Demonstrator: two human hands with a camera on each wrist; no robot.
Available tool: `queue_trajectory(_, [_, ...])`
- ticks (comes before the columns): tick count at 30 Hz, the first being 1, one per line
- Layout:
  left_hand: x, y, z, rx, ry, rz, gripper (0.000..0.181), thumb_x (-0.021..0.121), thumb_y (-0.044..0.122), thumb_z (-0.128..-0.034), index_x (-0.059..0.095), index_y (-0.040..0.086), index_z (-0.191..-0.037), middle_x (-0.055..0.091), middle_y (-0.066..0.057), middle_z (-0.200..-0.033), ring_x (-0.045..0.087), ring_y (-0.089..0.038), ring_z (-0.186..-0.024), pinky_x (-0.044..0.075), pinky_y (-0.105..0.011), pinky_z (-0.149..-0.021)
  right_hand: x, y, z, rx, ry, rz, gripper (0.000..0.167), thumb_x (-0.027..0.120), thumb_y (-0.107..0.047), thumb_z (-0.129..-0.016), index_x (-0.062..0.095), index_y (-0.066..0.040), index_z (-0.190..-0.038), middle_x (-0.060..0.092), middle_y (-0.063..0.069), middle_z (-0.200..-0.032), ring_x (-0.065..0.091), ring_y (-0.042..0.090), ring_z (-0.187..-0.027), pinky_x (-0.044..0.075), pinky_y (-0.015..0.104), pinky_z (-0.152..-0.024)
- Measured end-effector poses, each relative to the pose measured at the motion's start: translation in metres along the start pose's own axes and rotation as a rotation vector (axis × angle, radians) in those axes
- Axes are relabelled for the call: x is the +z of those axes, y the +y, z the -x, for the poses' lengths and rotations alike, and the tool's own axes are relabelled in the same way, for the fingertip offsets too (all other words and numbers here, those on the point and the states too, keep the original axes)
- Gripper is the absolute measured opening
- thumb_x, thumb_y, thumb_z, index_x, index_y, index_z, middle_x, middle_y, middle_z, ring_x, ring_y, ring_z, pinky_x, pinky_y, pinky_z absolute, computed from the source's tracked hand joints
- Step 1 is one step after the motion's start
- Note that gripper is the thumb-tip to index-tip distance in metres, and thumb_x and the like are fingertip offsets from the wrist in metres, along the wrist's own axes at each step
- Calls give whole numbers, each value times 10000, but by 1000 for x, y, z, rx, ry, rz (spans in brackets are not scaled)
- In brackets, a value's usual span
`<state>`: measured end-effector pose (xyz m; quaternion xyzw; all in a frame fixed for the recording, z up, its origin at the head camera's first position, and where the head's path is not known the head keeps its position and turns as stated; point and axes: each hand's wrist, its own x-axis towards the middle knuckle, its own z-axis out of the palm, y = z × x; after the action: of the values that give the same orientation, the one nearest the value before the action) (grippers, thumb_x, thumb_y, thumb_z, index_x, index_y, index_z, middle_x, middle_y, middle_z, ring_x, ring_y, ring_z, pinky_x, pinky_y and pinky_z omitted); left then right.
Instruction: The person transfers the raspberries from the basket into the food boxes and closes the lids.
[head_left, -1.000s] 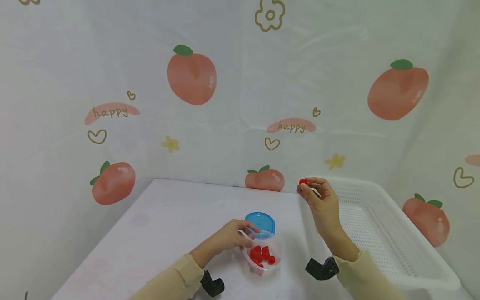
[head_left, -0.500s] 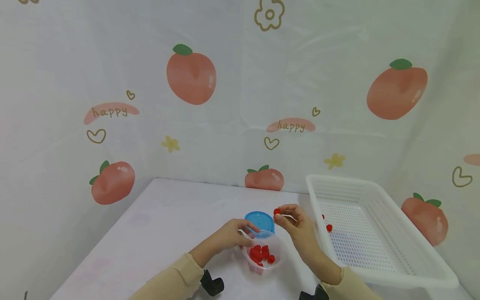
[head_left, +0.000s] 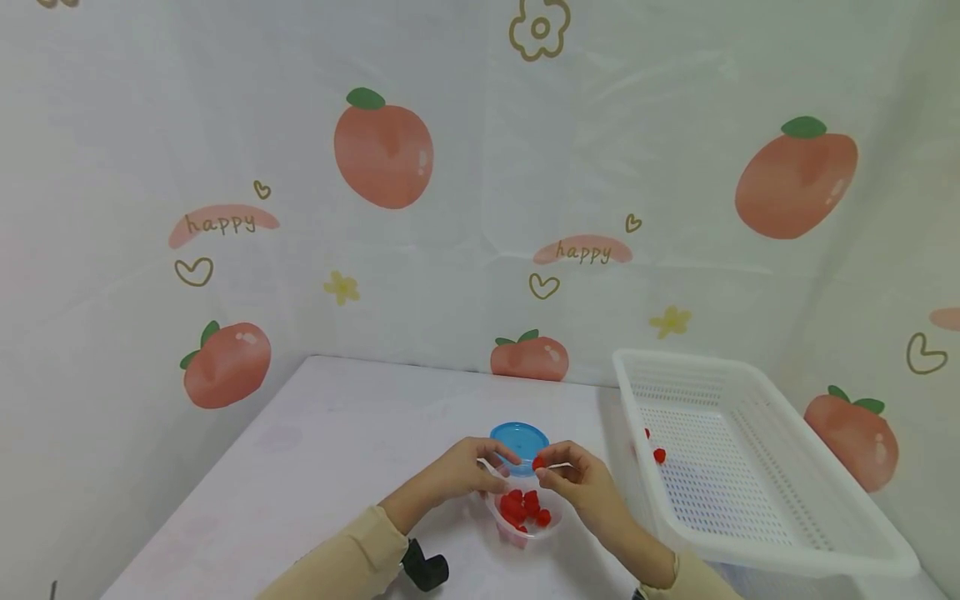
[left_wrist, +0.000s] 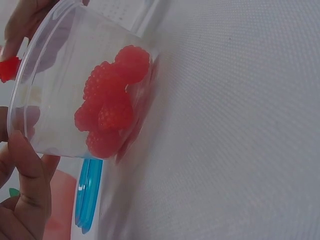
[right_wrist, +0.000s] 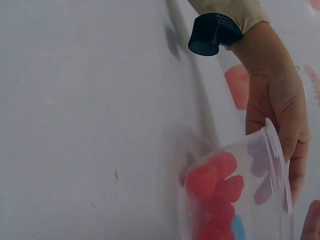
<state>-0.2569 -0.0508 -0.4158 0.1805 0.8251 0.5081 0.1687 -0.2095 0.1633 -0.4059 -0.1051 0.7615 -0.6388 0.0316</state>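
Note:
A clear round plastic container (left_wrist: 60,100) stands on the table with several red raspberries (left_wrist: 106,82) at its bottom. My left hand (head_left: 463,471) pinches the rim on the left side, thumb and fingers on either side of the wall. Over the far right of the opening, my right hand (head_left: 583,485) holds one raspberry (head_left: 538,462) between thumb and fingertips. Just behind the container lies a blue round lid (head_left: 516,435), partly covered by the hands in the head view.
To the right sits a large white perforated basket (head_left: 795,557); one raspberry (head_left: 660,456) lies inside near its left wall, with a bit of another beside it. A white curtain (head_left: 450,275) printed with fruit hangs behind the table (head_left: 360,408).
My right hand has come left and down from the basket's far left edge to the container, still holding the raspberry. The basket's raspberries are now uncovered. My left hand has stayed put.

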Motion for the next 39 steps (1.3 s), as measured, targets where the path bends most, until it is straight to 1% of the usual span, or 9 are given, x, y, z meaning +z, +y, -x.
queue_trajectory(2, [0, 0, 0, -1, 1, -2, 312, 777, 88, -787, 702, 187, -1074, 649, -44, -985, 620, -178, -769, 568, -316, -646, -1, 2, 0, 4, -19, 26, 334, 698, -134, -881, 583, 46, -1137, 613, 180, -1072, 656, 224, -852, 560, 238, -799])
queue_trajectory(5, [0, -1, 0, -5, 1, -2, 311, 777, 91, -787, 703, 186, -1074, 647, -40, -981, 623, -177, -748, 566, -314, -643, -2, 4, 0, -2, -49, 54, 343, 697, -151, -884, 586, 49, -1140, 615, 181, -1070, 660, 260, -850, 570, 267, -794])
queue_trajectory(9, [0, 0, 0, -7, 1, -1, 312, 777, 89, -786, 702, 187, -1072, 647, -42, -981, 620, -178, -754, 567, -316, -644, -5, 5, -2, -31, -100, 98, 338, 690, -151, -891, 588, 57, -1137, 627, 192, -1055, 664, 307, -865, 575, 278, -775])
queue_trajectory(12, [1, 0, 0, -8, 3, -2, 315, 779, 89, -785, 702, 190, -1073, 646, -39, -979, 619, -175, -761, 567, -312, -645, -7, 5, -4, -44, -149, 127, 327, 690, -140, -890, 596, 63, -1129, 641, 195, -1040, 664, 311, -867, 578, 273, -755])
queue_trajectory(19, [0, 1, 1, 9, -3, 4, 317, 773, 68, -781, 702, 180, -1069, 651, -39, -971, 605, -174, -788, 561, -307, -641, -11, 3, -7, -63, -269, 165, 295, 680, -103, -889, 613, 72, -1117, 661, 176, -1004, 627, 170, -822, 546, 185, -726])
queue_trajectory(22, [0, 1, 1, 14, -3, 4, 319, 773, 63, -779, 701, 176, -1069, 651, -42, -972, 604, -178, -795, 562, -310, -643, -11, 1, -7, -76, -302, 181, 279, 679, -94, -887, 625, 67, -1108, 656, 164, -985, 609, 146, -823, 533, 167, -727])
queue_trajectory(27, [0, 0, 0, 17, -3, 0, 322, 776, 65, -779, 702, 178, -1072, 646, -41, -973, 604, -178, -794, 564, -313, -645, -10, -2, -7, -71, -323, 190, 263, 684, -84, -879, 635, 60, -1094, 652, 137, -964, 598, 155, -833, 535, 170, -727])
queue_trajectory(33, [-1, 0, 0, 15, -5, 2, 325, 776, 69, -779, 701, 178, -1076, 647, -50, -982, 604, -177, -794, 565, -314, -648, -10, -4, -7, -57, -326, 198, 259, 679, -77, -879, 633, 64, -1090, 651, 139, -972, 603, 166, -841, 534, 165, -733])
queue_trajectory(39, [-1, 2, 1, 12, -6, 8, 327, 778, 75, -779, 698, 161, -1084, 648, -68, -993, 616, -171, -746, 564, -308, -641, -10, -4, -6, -46, -329, 183, 263, 678, -71, -879, 627, 65, -1098, 646, 133, -976, 599, 177, -850, 533, 165, -732])
